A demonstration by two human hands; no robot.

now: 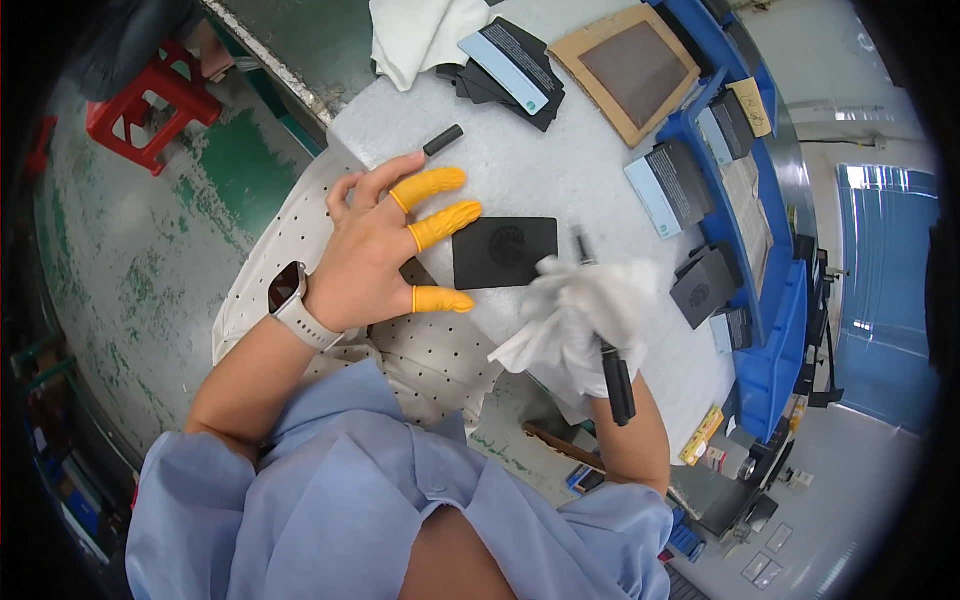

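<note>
A flat black rectangular panel [505, 253] with a round dark emblem lies on the white padded surface in front of me. My left hand [375, 245] is at its left edge, fingers spread, with yellow finger cots on the thumb and two fingers. One fingertip reaches the panel's upper left corner; whether it presses there I cannot tell. In a white glove and slightly blurred, my right hand [600, 310] grips a black marker pen [617, 385] just right of the panel. A crumpled white cloth [525, 340] bunches at that hand. A short black cap-like cylinder [443, 140] lies beyond my left fingers.
Stacked black panels with a pale blue card [510, 70] lie at the far side, beside a folded white cloth [420, 40] and a brown-framed board [630, 70]. Blue trays [775, 335] line the right, with more panels [705, 285] alongside. A red stool [155, 105] stands left.
</note>
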